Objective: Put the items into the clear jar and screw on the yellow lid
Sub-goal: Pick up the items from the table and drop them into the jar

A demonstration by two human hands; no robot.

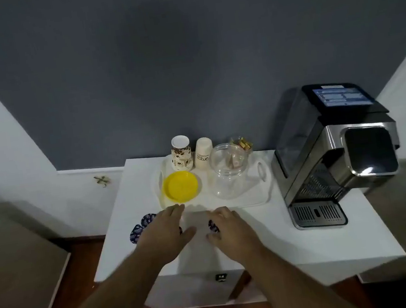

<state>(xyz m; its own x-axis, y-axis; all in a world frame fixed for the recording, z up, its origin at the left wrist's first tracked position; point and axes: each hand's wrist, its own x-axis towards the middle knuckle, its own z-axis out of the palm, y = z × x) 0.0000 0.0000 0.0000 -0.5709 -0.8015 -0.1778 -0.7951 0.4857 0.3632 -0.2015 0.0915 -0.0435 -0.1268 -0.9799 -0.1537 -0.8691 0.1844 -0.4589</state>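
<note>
the clear plastic jar (227, 170) lay tipped on the white tray (244, 198), mouth open for loading, yellow round lid (181, 189) off at its 9 o'clock. both hands, left (164, 232) and right (228, 224), hovered open-palmed over dark blue foil capsules (141, 226) on the white tabletop (273, 242), gripping nothing.

The clear jar (227, 168) stands open and upright on a white tray (254, 196). The yellow lid (181, 189) lies beside it. Dark blue capsules (143, 226) lie on the tabletop (272, 235).
</note>
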